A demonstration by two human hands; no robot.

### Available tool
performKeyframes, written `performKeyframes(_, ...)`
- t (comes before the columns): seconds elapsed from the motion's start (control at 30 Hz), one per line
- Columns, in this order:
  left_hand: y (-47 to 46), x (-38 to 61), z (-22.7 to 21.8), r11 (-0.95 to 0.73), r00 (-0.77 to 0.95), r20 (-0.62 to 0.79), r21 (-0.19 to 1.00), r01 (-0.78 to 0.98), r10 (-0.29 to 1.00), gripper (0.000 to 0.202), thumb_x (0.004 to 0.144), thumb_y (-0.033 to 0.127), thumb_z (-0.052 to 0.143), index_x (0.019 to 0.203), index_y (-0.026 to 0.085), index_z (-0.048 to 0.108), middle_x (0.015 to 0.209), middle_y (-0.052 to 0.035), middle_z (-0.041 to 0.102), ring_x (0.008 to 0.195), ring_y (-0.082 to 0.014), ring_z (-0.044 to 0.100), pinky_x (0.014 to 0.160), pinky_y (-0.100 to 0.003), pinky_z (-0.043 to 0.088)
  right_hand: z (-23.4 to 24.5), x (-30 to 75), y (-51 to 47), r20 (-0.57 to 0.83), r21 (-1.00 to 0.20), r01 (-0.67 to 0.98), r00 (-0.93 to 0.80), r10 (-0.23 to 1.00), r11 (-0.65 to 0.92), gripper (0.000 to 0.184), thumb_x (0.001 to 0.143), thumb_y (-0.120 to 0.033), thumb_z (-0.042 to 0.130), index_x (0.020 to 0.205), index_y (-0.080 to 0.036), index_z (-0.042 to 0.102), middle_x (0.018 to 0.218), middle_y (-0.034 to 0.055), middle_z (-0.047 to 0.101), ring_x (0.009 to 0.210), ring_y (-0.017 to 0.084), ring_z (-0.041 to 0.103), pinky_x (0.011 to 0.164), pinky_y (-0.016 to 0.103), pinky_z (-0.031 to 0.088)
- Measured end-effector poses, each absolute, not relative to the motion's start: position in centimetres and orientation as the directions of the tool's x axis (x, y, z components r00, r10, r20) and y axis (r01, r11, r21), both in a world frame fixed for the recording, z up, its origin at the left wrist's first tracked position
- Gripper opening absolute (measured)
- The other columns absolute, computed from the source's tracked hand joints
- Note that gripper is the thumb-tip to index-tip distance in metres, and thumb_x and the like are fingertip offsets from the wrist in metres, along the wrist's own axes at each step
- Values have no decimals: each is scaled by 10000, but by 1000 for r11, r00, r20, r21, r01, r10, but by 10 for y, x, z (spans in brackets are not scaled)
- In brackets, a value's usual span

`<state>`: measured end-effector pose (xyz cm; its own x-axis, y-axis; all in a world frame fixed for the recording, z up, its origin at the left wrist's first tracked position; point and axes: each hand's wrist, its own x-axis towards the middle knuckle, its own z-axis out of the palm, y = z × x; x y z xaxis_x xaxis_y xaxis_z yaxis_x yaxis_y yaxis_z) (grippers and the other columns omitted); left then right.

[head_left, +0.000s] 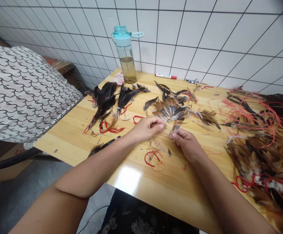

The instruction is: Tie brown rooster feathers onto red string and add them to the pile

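My left hand (147, 127) is closed in a pinch at the near edge of a fan of brown and black feathers (174, 112) in the middle of the wooden table (141, 182). My right hand (186, 143) is curled just to its right, fingertips pinched on the quill ends of small brown feathers (176, 127). Both hands nearly touch. Loose bits of red string (152, 157) lie just in front of the hands.
Bundles of black feathers (107, 100) with red string lie to the left. A big heap of brown feathers and red strings (261, 143) fills the right side. A water bottle (126, 53), red marker (166, 76) and tiled wall stand behind. A person in a patterned top (21, 91) sits left.
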<state>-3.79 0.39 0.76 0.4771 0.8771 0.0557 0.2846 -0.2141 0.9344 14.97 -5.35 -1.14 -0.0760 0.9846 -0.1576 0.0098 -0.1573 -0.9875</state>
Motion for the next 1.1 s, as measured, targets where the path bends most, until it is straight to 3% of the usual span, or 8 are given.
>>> performKeyframes(0.2,-11,-21,0,-60,600,-16,992,107,800,200,805,258,616,955,128,641,845,-31,657,760,-118,578,721,-227,440,-14,147,-54,-132,-991,13,-132,982,-132,234,682,-413,720,695,-188,658,698,-13,608,721,148,527,722,287,413)
performKeyframes(0.47,-12,-26,10,-230,557,13,919,321,831,130,813,273,583,820,145,600,692,21,548,637,-91,468,582,-203,350,-18,148,-53,-110,-992,73,-82,990,-104,267,702,-448,668,699,-185,624,642,-25,523,630,124,434,631,264,363)
performKeyframes(0.67,-12,-26,6,-327,575,88,886,328,813,96,817,239,544,772,155,554,660,32,500,614,-88,437,569,-206,323,-18,146,-54,-97,-981,172,-42,994,-89,299,715,-460,650,636,-188,554,608,-29,471,612,119,392,595,256,329)
performKeyframes(0.8,-6,-30,6,-354,536,124,867,352,835,74,813,213,511,759,164,524,655,34,483,601,-90,419,568,-211,318,-14,146,-55,-124,-985,122,-29,992,-120,370,723,-520,650,612,-194,515,576,-38,419,554,102,322,545,248,297)
performKeyframes(0.97,8,-45,14,-424,398,228,741,521,889,52,779,159,509,729,168,519,675,17,528,626,-105,441,602,-228,319,-14,149,-53,-129,-992,17,-12,992,-129,386,710,-540,675,638,-188,534,594,-32,426,559,100,319,532,247,262)
performKeyframes(1.1,15,-59,21,-428,488,102,657,621,867,117,764,192,553,650,170,535,596,24,518,568,-108,417,564,-240,281,-16,151,-51,-144,-989,-28,-13,989,-144,363,709,-521,687,658,-187,556,607,-33,440,557,99,326,535,251,255)
